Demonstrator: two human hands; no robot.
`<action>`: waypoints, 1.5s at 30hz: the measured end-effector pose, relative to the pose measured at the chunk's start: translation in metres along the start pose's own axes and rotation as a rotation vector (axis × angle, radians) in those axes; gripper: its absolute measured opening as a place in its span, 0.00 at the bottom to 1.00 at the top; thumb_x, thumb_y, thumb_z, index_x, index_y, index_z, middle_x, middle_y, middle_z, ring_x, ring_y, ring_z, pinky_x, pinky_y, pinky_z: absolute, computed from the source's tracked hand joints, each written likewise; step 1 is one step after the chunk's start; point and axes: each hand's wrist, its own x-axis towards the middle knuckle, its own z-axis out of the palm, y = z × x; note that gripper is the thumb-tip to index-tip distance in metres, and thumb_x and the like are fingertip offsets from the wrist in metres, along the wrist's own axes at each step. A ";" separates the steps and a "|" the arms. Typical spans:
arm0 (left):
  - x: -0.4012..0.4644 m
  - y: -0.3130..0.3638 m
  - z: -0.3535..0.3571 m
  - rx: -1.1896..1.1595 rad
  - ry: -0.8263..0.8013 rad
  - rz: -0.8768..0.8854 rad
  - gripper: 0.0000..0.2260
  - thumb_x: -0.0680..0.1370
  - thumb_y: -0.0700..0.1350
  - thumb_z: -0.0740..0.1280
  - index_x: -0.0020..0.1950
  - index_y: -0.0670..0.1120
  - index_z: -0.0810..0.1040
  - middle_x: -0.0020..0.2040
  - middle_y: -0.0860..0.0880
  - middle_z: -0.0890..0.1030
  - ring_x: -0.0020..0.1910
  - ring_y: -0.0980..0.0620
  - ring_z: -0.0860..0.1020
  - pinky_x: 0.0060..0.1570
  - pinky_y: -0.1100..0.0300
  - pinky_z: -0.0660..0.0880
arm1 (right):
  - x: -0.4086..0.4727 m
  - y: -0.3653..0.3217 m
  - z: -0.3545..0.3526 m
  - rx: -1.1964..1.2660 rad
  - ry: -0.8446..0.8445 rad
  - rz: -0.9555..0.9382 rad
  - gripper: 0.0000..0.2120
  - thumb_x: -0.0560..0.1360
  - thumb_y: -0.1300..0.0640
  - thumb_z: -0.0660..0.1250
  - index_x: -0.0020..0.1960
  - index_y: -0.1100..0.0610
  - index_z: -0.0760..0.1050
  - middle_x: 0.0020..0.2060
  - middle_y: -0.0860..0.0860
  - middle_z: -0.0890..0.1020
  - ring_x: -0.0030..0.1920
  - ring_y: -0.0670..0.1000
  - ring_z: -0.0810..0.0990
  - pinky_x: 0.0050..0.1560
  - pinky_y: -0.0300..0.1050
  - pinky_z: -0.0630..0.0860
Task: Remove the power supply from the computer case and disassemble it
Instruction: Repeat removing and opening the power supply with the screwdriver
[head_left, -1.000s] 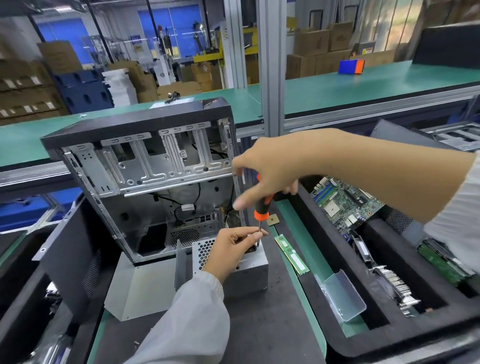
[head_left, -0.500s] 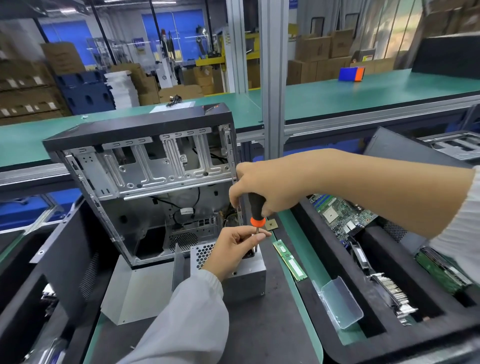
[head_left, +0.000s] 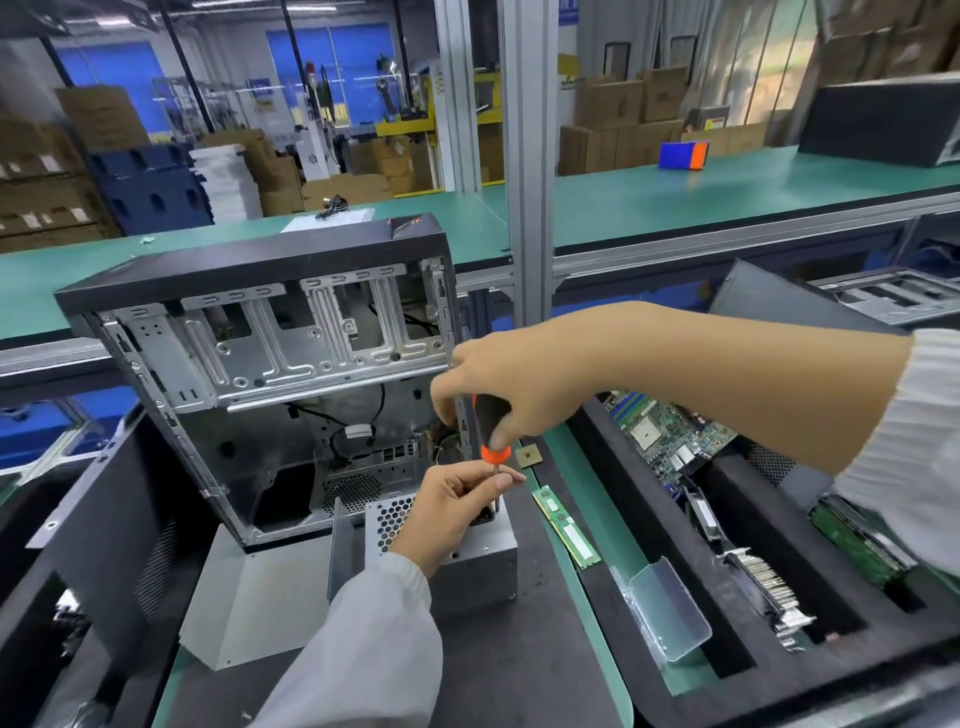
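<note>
The screwdriver (head_left: 491, 423) is gripped lower than before by the right hand (head_left: 511, 387), its shaft pinched by the left hand (head_left: 457, 499). The tip, at 12 o'clock on the power supply (head_left: 467, 556), is hidden.

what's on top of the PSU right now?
On the power supply: the left hand, pinching the screwdriver shaft, which the right hand grips by the handle. The tip and any screw are hidden behind the left hand's fingers.

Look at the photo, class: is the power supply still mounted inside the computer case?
No: the power supply sits on the mat in front of the open computer case, outside its frame.
</note>
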 end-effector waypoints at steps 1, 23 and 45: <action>0.000 0.000 0.000 0.006 0.004 0.003 0.08 0.76 0.47 0.69 0.46 0.47 0.86 0.28 0.58 0.72 0.27 0.62 0.65 0.32 0.74 0.63 | 0.001 0.000 0.001 0.007 0.030 0.063 0.23 0.74 0.39 0.65 0.63 0.52 0.70 0.46 0.49 0.73 0.43 0.48 0.77 0.36 0.39 0.72; 0.004 -0.005 -0.003 -0.015 -0.024 -0.065 0.04 0.76 0.44 0.71 0.41 0.49 0.82 0.35 0.41 0.69 0.34 0.48 0.63 0.34 0.67 0.65 | 0.001 0.004 -0.003 -0.080 -0.041 0.128 0.12 0.77 0.55 0.64 0.59 0.50 0.69 0.51 0.51 0.67 0.37 0.47 0.71 0.32 0.41 0.65; 0.004 -0.009 -0.002 0.062 -0.007 -0.062 0.08 0.78 0.44 0.70 0.39 0.52 0.82 0.31 0.47 0.69 0.28 0.57 0.64 0.33 0.71 0.65 | 0.002 0.002 -0.003 -0.094 0.027 0.171 0.08 0.80 0.54 0.60 0.57 0.53 0.67 0.45 0.51 0.70 0.36 0.50 0.71 0.33 0.43 0.67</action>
